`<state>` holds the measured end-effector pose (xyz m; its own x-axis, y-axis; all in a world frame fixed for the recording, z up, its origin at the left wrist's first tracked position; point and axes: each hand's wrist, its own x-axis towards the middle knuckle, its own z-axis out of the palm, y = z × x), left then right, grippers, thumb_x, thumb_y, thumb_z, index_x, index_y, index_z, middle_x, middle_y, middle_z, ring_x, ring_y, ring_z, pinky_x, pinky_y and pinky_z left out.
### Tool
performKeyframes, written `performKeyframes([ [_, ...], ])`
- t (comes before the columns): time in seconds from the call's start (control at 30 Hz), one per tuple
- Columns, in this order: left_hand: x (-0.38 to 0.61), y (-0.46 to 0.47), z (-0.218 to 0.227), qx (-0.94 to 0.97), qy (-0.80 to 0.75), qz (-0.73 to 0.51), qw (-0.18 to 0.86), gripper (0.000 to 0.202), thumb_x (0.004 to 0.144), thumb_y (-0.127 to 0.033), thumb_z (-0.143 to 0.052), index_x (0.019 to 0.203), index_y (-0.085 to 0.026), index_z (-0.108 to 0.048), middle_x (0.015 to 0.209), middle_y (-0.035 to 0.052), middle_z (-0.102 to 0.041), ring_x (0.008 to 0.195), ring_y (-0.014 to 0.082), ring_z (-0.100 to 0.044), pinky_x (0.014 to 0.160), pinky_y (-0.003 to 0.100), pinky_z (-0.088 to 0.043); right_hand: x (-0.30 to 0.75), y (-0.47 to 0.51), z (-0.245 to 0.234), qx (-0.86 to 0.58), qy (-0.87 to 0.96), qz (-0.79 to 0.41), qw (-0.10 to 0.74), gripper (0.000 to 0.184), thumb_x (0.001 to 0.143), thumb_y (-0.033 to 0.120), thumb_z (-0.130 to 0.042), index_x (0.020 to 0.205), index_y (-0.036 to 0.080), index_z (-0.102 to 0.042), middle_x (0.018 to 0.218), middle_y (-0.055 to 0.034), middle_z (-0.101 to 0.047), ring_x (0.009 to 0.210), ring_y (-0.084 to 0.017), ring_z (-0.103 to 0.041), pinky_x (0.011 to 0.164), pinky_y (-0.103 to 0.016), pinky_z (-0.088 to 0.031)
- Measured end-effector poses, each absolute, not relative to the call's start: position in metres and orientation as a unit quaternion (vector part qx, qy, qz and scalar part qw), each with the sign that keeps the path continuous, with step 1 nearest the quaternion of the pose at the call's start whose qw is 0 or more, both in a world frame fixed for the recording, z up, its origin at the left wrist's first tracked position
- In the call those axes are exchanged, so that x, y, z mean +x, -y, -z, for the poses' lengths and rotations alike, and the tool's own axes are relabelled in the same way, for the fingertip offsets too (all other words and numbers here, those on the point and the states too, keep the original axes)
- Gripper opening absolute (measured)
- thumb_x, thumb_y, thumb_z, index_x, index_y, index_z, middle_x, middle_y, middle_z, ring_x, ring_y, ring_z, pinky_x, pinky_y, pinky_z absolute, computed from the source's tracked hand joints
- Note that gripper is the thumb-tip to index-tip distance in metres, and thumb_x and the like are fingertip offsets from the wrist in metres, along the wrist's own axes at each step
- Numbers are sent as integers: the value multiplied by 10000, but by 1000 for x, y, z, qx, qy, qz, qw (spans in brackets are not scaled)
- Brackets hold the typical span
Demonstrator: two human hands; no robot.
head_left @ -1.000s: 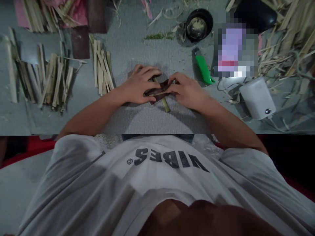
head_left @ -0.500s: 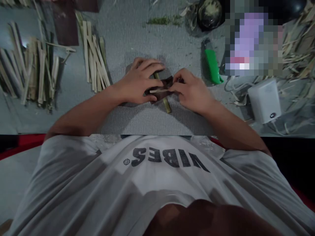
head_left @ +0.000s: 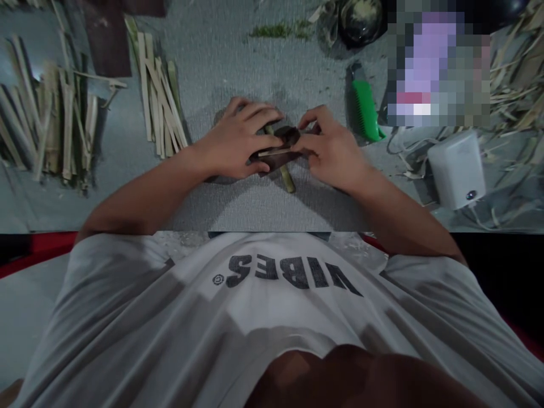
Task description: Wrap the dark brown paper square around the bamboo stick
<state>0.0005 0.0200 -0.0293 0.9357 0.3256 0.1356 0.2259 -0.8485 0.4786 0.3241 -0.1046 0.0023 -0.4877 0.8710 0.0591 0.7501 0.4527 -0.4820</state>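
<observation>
A thin, pale bamboo strip [head_left: 274, 152] lies across a folded piece of dark brown sandpaper [head_left: 272, 165]. My right hand [head_left: 334, 144] pinches the strip's right end between thumb and forefinger. Arched over the sandpaper from the left, my left hand [head_left: 242, 139] holds it, with the thumb on its near side and fingers on the far side. Some of the sandpaper is hidden by the fingers. A greenish bamboo stick [head_left: 288, 180] rests beneath at a slant, its near end poking out towards me.
Pale bamboo strips [head_left: 159, 107] lie left of my hands, beyond them a bigger pile of bamboo pieces [head_left: 55, 124]. Brown sheets [head_left: 106, 42] are at the upper left. To the right lie a green-handled tool [head_left: 366, 110], a white box with a cable [head_left: 457, 170] and shavings [head_left: 516, 85].
The sandpaper's far right corner has curled or shifted a little by my right fingers. Both hands keep nearly the same place, and the view has moved slightly.
</observation>
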Motion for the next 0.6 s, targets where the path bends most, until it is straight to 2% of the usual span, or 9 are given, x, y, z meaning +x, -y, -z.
performKeyframes([
  [0.13, 3, -20, 25, 954, -143, -102, 244, 769, 1299, -844, -470, 1723, -292, -799, 2033, 108, -576, 1896, 482, -392, 1574, 819, -244, 321, 104, -11, -480, 842, -214, 119, 339, 1205, 59, -605, 1280, 214, -898, 1696, -171, -692, 1456, -399, -729, 1154, -534, -675],
  [0.27, 5, -23, 27, 948, -157, -90, 261, 810, 1210, -955, -551, 1756, -412, -801, 1929, 60, -684, 1890, 470, -378, 1570, 813, -237, 322, 101, -14, -521, 812, -227, 132, 360, 1210, 78, -637, 1317, 247, -936, 1604, -169, -700, 1409, -399, -727, 1202, -551, -653],
  [0.33, 4, -24, 30, 945, -169, -80, 267, 882, 1169, -1021, -555, 1755, -409, -802, 1905, 64, -706, 1909, 457, -353, 1588, 791, -206, 321, 101, -13, -522, 812, -226, 128, 369, 1188, 73, -630, 1319, 230, -937, 1568, -178, -690, 1363, -400, -735, 1152, -550, -657],
  [0.43, 4, -23, 31, 946, -171, -65, 268, 1006, 1142, -1082, -512, 1741, -326, -797, 1898, 96, -708, 1949, 443, -264, 1611, 778, -148, 318, 100, -12, -510, 822, -229, 105, 362, 1188, 83, -613, 1323, 219, -919, 1522, -178, -699, 1281, -376, -728, 1084, -521, -661],
  [0.5, 4, -22, 29, 947, -171, -62, 266, 1015, 1167, -1075, -457, 1746, -311, -790, 1918, 88, -690, 1956, 431, -229, 1617, 775, -131, 318, 100, -13, -515, 819, -231, 103, 339, 1206, 107, -629, 1342, 235, -913, 1488, -173, -714, 1254, -362, -715, 1087, -502, -661],
  [0.6, 4, -20, 25, 947, -170, -69, 265, 957, 1229, -1024, -419, 1749, -313, -793, 2017, 74, -601, 1937, 441, -287, 1602, 793, -174, 318, 100, -11, -512, 819, -238, 106, 344, 1185, 113, -637, 1345, 241, -912, 1455, -167, -718, 1220, -360, -723, 1074, -500, -664],
])
